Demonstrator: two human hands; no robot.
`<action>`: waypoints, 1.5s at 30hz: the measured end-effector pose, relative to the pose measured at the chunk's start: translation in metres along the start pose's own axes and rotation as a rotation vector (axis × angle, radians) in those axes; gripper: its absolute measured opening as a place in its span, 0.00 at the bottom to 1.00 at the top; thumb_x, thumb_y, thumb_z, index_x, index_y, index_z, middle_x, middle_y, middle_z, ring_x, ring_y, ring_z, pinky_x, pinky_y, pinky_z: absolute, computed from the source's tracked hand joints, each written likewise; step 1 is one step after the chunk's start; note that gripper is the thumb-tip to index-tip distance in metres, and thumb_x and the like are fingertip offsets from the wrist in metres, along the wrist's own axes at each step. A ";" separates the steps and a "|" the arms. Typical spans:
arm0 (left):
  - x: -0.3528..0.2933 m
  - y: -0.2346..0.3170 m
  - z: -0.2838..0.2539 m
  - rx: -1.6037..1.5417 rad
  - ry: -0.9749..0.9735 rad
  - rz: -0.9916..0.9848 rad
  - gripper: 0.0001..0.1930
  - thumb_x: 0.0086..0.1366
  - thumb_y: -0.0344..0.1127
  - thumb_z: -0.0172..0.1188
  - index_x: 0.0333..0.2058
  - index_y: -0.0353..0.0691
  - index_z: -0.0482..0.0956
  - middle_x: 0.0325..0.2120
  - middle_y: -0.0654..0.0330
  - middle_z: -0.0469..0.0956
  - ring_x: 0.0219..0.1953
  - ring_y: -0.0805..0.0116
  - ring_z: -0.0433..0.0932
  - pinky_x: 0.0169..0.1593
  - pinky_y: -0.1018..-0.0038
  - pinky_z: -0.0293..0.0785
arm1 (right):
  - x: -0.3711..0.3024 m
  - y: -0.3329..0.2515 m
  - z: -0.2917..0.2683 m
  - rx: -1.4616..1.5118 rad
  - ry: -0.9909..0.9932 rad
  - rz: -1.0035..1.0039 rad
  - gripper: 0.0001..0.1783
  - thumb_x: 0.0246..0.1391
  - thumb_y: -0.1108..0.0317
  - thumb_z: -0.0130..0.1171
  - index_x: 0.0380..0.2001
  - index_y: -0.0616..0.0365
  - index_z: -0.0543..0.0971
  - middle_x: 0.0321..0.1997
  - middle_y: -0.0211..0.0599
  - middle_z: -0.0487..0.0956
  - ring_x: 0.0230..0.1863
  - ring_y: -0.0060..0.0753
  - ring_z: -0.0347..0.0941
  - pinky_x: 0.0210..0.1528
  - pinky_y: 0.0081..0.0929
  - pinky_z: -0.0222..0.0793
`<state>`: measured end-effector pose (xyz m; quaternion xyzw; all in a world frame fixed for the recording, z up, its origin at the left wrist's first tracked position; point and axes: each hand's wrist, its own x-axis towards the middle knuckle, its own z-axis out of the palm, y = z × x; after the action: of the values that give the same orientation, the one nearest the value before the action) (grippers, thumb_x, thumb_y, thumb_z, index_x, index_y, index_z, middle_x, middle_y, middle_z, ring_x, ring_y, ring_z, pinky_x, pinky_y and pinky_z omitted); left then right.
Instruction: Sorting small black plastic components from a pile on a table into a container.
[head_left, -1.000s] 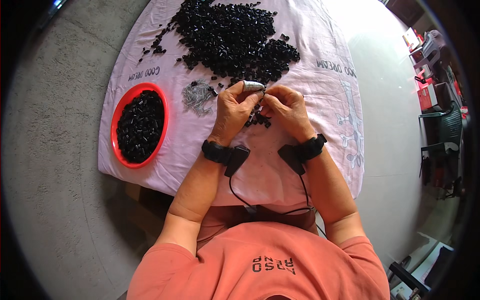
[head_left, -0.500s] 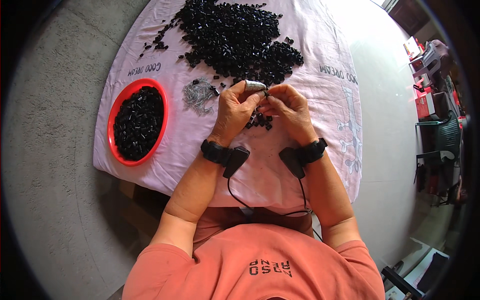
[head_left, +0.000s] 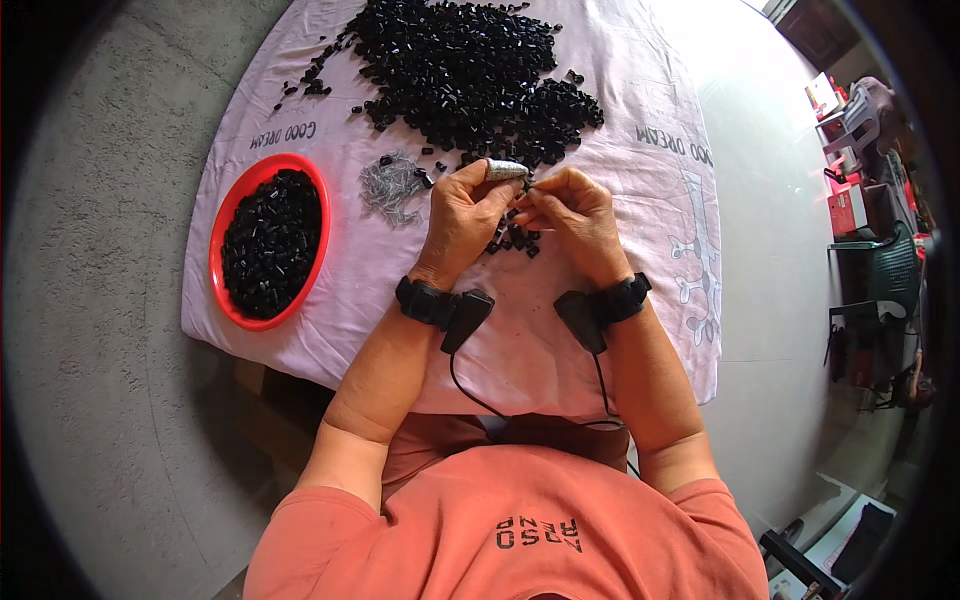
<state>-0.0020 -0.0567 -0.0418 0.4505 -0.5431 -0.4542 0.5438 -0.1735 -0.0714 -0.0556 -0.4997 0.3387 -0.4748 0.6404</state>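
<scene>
My left hand (head_left: 460, 222) and my right hand (head_left: 578, 222) meet fingertip to fingertip over the cloth-covered table. Silver wrapping (head_left: 505, 170) covers one finger of the left hand. Pinched in that hand's fingertips is a small black piece (head_left: 528, 181), mostly hidden by the fingers. The right thumb and forefinger are closed against it; whatever they hold is too small to make out. Below the hands lie several loose black pieces (head_left: 518, 240). A little heap of thin silver metal pins (head_left: 392, 190) rests left of my left hand.
A large mound of small black pieces (head_left: 460, 80) spreads over the far part of the pink cloth (head_left: 340, 340). At the left, a red oval basin (head_left: 216, 240) is full of similar black pieces. Black wrist devices with cables sit on both wrists. A green chair (head_left: 893, 265) stands far right.
The view has shifted slightly, so the table sits a little further left. Both hands stay together with only slight finger movement at the black piece.
</scene>
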 end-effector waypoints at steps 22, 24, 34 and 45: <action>-0.002 0.006 0.003 0.078 -0.009 0.009 0.06 0.65 0.24 0.61 0.40 0.33 0.83 0.33 0.61 0.84 0.34 0.80 0.80 0.38 0.80 0.77 | -0.001 -0.002 0.005 0.030 0.042 -0.004 0.05 0.64 0.78 0.55 0.42 0.62 0.73 0.37 0.41 0.83 0.37 0.31 0.84 0.37 0.21 0.82; -0.002 -0.001 0.003 0.080 0.001 0.069 0.05 0.64 0.23 0.61 0.39 0.33 0.82 0.31 0.61 0.83 0.32 0.77 0.80 0.36 0.78 0.77 | -0.001 -0.003 0.005 0.021 0.052 -0.001 0.06 0.64 0.77 0.56 0.43 0.62 0.73 0.38 0.41 0.83 0.37 0.29 0.84 0.36 0.21 0.81; -0.002 0.006 0.002 0.386 0.012 0.275 0.12 0.55 0.22 0.64 0.40 0.36 0.79 0.30 0.59 0.78 0.32 0.69 0.79 0.37 0.74 0.76 | -0.003 -0.011 0.007 -0.074 0.067 0.014 0.15 0.63 0.74 0.58 0.52 0.61 0.74 0.42 0.38 0.84 0.40 0.23 0.81 0.38 0.21 0.79; -0.001 0.001 -0.001 0.431 0.053 0.422 0.16 0.52 0.22 0.65 0.42 0.38 0.80 0.32 0.56 0.76 0.31 0.62 0.77 0.33 0.70 0.73 | -0.002 -0.012 0.013 -0.031 0.047 0.019 0.21 0.64 0.75 0.56 0.59 0.63 0.73 0.45 0.41 0.84 0.43 0.25 0.81 0.42 0.22 0.80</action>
<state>-0.0010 -0.0556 -0.0409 0.4446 -0.6942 -0.1936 0.5319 -0.1651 -0.0659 -0.0401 -0.4950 0.3658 -0.4749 0.6289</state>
